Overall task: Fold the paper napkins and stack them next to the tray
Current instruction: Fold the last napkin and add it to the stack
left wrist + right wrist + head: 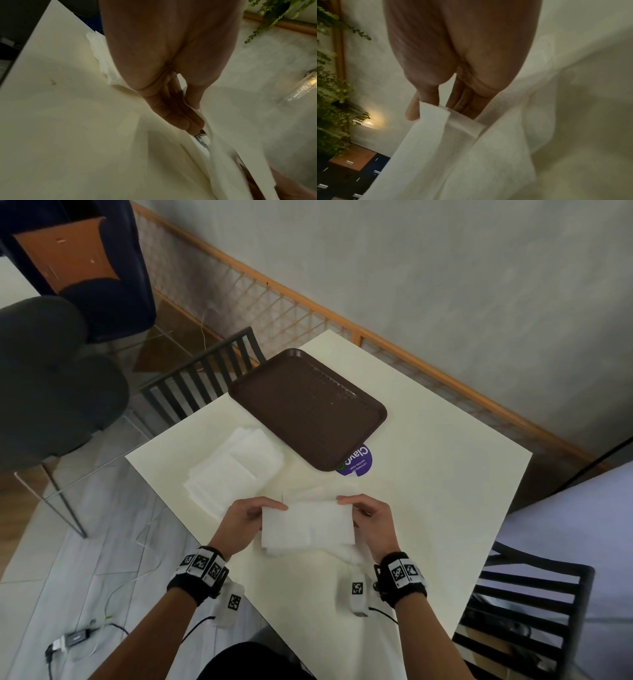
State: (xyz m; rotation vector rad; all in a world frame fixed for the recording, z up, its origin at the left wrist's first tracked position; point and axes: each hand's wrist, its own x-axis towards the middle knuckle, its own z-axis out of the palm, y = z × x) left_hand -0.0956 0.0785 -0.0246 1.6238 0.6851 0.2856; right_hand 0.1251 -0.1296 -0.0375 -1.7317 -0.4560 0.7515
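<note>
A white paper napkin (308, 525) is held up just above the cream table (428, 474), folded over into a rectangle. My left hand (253, 515) pinches its left edge between thumb and fingers (181, 119), with the napkin (221, 162) trailing away. My right hand (368, 513) pinches the right edge; the thumb and fingers (467, 102) clamp the napkin (453, 155) at its doubled corner. A pile of white napkins (236, 470) lies left of the brown tray (308, 409), close to its near-left edge. The pile (102, 56) shows behind my left hand.
A purple round sticker (358, 463) peeks from under the tray's near corner. Dark slatted chairs stand at the table's far left (202, 374) and near right (524, 604). The table edge runs close to my left forearm. A wooden lattice fence (308, 313) borders the far side.
</note>
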